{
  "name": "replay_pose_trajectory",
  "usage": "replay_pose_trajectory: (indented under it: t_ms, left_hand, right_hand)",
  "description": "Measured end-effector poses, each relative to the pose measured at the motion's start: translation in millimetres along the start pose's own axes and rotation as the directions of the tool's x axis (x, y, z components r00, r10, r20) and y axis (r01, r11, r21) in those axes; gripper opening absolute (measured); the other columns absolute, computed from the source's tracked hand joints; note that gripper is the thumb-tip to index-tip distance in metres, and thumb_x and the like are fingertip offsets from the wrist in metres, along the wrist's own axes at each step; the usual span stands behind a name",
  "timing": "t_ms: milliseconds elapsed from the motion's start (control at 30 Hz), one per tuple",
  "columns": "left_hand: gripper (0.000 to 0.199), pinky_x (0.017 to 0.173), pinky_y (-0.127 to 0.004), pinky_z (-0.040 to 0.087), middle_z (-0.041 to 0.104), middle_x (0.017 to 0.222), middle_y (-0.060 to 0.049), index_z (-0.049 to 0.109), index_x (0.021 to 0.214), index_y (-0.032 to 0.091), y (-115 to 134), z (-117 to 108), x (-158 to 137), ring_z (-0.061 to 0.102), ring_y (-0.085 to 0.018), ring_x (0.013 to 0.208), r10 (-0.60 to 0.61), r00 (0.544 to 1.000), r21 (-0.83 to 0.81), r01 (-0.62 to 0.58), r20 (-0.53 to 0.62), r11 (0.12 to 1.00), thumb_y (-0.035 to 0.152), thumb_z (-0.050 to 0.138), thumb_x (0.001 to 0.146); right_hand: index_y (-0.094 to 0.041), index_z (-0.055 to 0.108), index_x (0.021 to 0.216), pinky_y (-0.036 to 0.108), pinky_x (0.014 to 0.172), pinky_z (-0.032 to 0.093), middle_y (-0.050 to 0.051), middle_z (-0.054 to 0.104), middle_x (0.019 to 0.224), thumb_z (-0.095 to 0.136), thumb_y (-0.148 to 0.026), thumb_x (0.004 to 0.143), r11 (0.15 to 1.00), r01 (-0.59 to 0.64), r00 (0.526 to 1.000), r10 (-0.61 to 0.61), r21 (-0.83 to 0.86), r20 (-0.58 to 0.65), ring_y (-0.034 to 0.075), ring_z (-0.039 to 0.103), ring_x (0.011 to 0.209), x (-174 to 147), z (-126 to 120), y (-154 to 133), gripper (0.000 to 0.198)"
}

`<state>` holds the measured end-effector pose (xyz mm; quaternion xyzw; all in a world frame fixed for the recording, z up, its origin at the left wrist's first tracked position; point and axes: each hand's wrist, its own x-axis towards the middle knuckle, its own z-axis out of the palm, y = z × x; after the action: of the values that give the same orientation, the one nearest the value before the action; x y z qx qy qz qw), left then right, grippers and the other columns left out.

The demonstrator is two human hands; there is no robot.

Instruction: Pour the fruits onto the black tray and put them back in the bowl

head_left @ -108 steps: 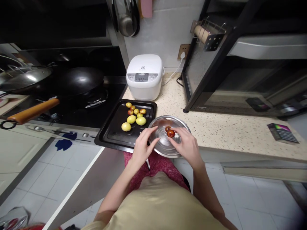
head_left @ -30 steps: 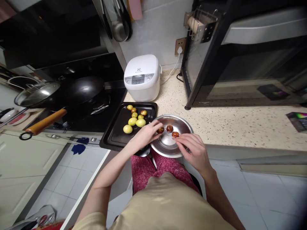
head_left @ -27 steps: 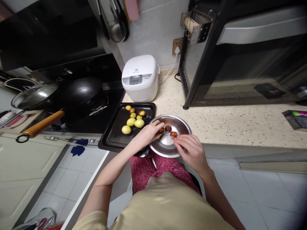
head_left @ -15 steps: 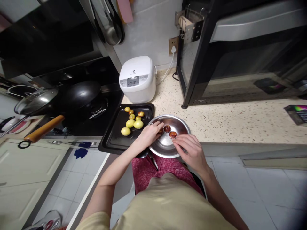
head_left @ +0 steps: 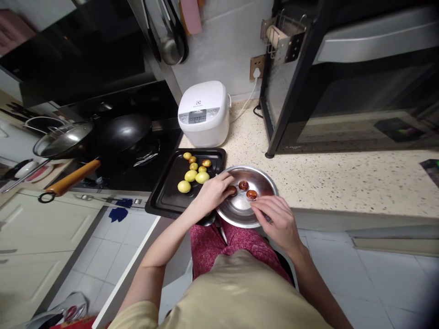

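A shallow metal bowl (head_left: 240, 218) sits at the counter's front edge with three glossy, reddish-brown round pieces of food in it. My left hand (head_left: 215, 189) reaches over the bowl's left rim, its fingers bent and closed on the left brown piece (head_left: 232, 191). At the right rim, my right hand (head_left: 276, 219) pinches at the edge of the front brown piece (head_left: 251, 195). The third brown piece (head_left: 243, 185) lies between them, untouched. Left of the bowl, a black baking tray (head_left: 164, 194) bears several yellow, egg-shaped fruits (head_left: 191, 176), some browned.
A white rice cooker (head_left: 205, 114) stands behind the tray. The stove at left carries a black wok (head_left: 123, 132), with a wooden handle (head_left: 73, 178) sticking out forward. A large black oven (head_left: 343, 100) takes up the counter's right. Below the bowl is a partly hidden knife (head_left: 221, 233).
The view has shifted slightly, so everything sits a little further right. My left fingers have drawn back a bit, showing more of the left brown piece. My right hand stays at the front piece.
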<state>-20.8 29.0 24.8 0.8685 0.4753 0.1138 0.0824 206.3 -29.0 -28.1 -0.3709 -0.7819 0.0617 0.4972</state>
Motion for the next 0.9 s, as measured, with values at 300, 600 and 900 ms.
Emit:
replay_pose_trajectory:
  t_ms: [300, 600, 900]
  left_hand:
    - [0.026, 0.099, -0.037, 0.056, 0.069, 0.129, -0.008, 0.066, 0.122, 0.022, -65, -21, 7, 0.067, -0.026, 0.117, -0.292, 0.923, -0.052, 0.289, -0.252, 0.956, 0.016, 0.055, 0.1]
    - [0.029, 0.094, -0.037, 0.057, 0.071, 0.128, -0.013, 0.073, 0.12, 0.018, -104, -9, 38, 0.07, -0.029, 0.112, -0.343, 0.939, 0.074, 0.343, -0.016, 0.936, 0.013, 0.065, 0.092]
    - [0.027, 0.092, -0.039, 0.057, 0.073, 0.106, -0.012, 0.073, 0.103, 0.014, -104, -16, 59, 0.07, -0.029, 0.099, -0.322, 0.946, 0.044, 0.324, -0.041, 0.945, 0.006, 0.072, 0.077]
  right_hand:
    - [-0.025, 0.074, 0.099, 0.041, 0.081, 0.057, 0.004, 0.08, 0.092, 0.064, -0.011, 0.095, 1.0, 0.012, 1.0, -0.012, 0.007, -0.029, 0.022, 0.075, 0.088, 2, 3, -2, 0.018]
    - [-0.025, 0.074, 0.1, 0.041, 0.081, 0.057, 0.004, 0.08, 0.093, 0.064, -0.011, 0.095, 1.0, 0.007, 1.0, -0.007, -0.006, -0.027, 0.023, 0.075, 0.089, 1, 1, -3, 0.018]
    - [-0.024, 0.073, 0.101, 0.04, 0.083, 0.056, 0.004, 0.08, 0.095, 0.065, -0.01, 0.095, 1.0, 0.003, 1.0, -0.003, -0.016, -0.024, 0.022, 0.074, 0.09, -1, -3, -4, 0.017]
